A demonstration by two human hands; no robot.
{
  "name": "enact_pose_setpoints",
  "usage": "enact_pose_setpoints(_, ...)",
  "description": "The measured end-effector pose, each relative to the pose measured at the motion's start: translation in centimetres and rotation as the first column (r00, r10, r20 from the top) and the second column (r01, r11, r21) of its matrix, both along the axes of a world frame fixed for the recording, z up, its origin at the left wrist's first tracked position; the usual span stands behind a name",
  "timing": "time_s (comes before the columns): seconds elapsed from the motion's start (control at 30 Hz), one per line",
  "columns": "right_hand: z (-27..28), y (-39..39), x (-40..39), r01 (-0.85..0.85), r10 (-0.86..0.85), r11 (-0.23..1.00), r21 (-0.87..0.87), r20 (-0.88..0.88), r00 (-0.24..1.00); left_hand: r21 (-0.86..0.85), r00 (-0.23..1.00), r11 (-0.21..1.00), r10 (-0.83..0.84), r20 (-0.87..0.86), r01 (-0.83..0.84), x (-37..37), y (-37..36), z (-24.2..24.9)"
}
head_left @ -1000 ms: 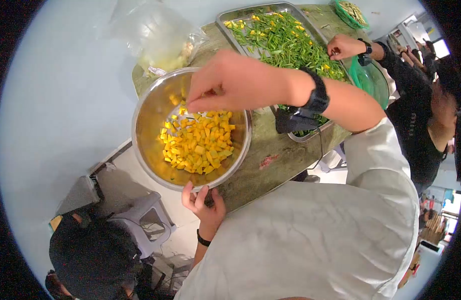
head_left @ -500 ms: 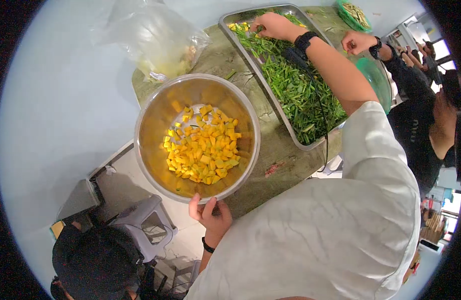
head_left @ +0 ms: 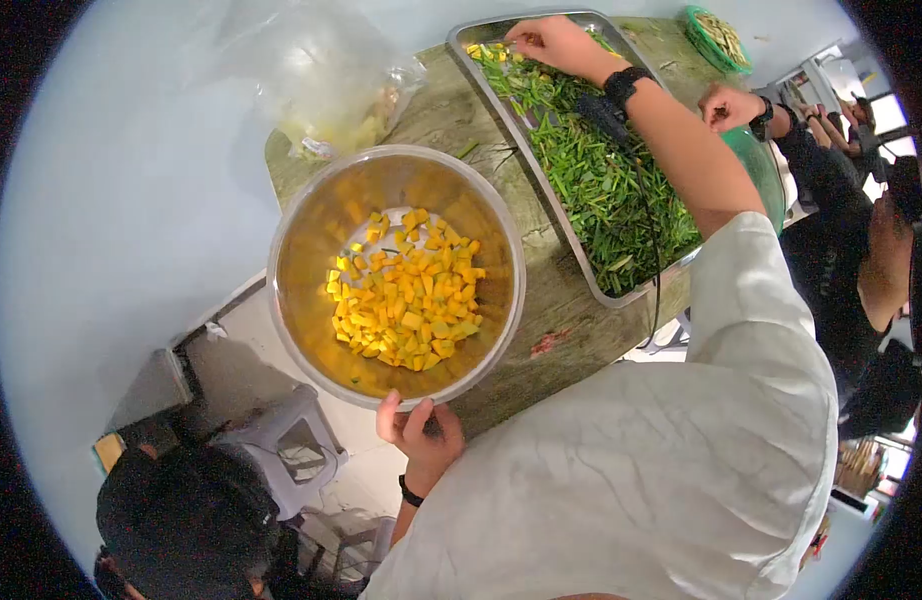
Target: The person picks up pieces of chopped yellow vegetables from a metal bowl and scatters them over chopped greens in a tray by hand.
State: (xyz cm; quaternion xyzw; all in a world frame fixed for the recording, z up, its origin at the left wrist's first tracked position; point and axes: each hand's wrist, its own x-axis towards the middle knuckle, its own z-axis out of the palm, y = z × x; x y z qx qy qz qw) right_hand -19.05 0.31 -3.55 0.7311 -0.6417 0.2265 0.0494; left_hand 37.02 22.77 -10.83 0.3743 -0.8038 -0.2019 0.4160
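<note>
Head view: the left hand (head_left: 419,432) grips the near rim of the steel bowl (head_left: 306,215) of yellow cubes (head_left: 406,290) on the bench (head_left: 541,290). The right hand (head_left: 551,42) reaches past the bowl to the far end of the metal tray (head_left: 621,295) — fingers pinched closed among the chopped greens (head_left: 591,175), on what I cannot tell. Beyond the tray, a co-worker's hand (head_left: 729,105) hovers — closed.

The right hand (head_left: 549,42), over the steel bowl (head_left: 299,215) of yellow cubes (head_left: 406,290) a second ago, now reaches to the far end of the metal tray (head_left: 569,240) among the cut greens (head_left: 601,180). A co-worker's hand (head_left: 726,105) has lifted off the tray.
</note>
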Motion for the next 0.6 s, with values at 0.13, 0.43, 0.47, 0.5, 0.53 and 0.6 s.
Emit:
enact_pose_setpoints(0.13, 9.3, 3.7, 8.4, 0.162, -0.222, 0.965, 0.206, 0.311, 0.924, -0.055, 0.996, 0.998, 0.014, -0.088, -0.019, -0.7, -0.7, 0.2)
enact_pose_setpoints(0.43, 14.4, 9.8, 24.6, -0.344, 0.089, 0.876, 0.338, 0.588, 0.804, -0.031, 0.998, 0.999, -0.031, -0.056, 0.029, -0.7, -0.9, 0.9)
enact_pose_setpoints(0.47, 14.1, 10.1, 25.0, -0.411, 0.145, 0.855, 0.316, 0.615, 0.775, -0.043, 0.998, 0.999, -0.025, -0.054, 0.023, -0.9, -1.2, 1.0)
enact_pose_setpoints(0.5, 13.7, 10.0, 25.1, -0.433, 0.209, 0.852, 0.293, 0.569, 0.795, -0.054, 0.998, 0.998, -0.020, -0.052, 0.018, -0.9, -1.3, 1.1)
enact_pose_setpoints(0.53, 13.1, 9.3, 24.7, -0.457, 0.270, 0.846, 0.274, 0.520, 0.811, -0.049, 0.999, 0.999, -0.016, -0.037, 0.014, -0.8, -1.0, 1.2)
enact_pose_setpoints(0.6, 13.2, 8.9, 24.2, -0.310, 0.152, 0.909, 0.279, 0.471, 0.869, -0.045, 1.000, 0.999, -0.014, -0.015, 0.014, -0.8, -1.2, 1.2)
